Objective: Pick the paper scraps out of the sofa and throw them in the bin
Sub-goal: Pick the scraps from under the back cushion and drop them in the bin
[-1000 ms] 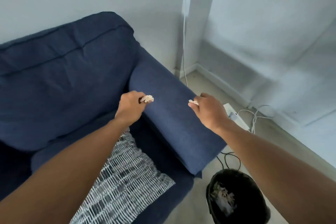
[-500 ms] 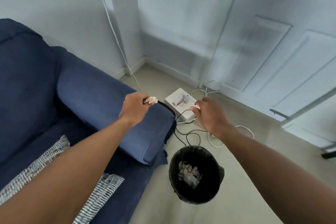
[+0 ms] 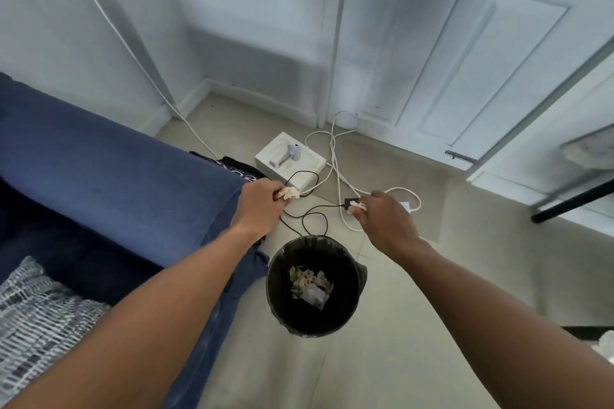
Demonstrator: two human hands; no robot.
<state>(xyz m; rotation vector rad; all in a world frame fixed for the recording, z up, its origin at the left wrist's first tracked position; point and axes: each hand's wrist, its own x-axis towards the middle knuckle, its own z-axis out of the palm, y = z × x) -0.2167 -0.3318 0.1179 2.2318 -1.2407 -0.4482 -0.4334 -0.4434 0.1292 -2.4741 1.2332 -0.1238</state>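
A round black bin (image 3: 277,305) stands on the floor beside the blue sofa (image 3: 109,176), with crumpled paper (image 3: 310,284) lying in its bottom. My left hand (image 3: 260,209) is shut on a pale paper scrap (image 3: 289,192), held past the sofa arm's end, above and left of the bin. My right hand (image 3: 387,221) pinches a smaller paper scrap (image 3: 358,207) at its fingertips, above and right of the bin. Both hands hover beyond the bin's far rim.
A white box (image 3: 292,161) and tangled white and black cables (image 3: 335,169) lie on the floor behind the bin. A patterned cushion (image 3: 36,315) rests on the sofa seat at the lower left. White doors (image 3: 465,60) and a black table leg (image 3: 571,204) stand to the right.
The view has swung right from the sofa to the floor and bin. Both hands, still holding their scraps, have moved off the sofa arm to hover near the bin.
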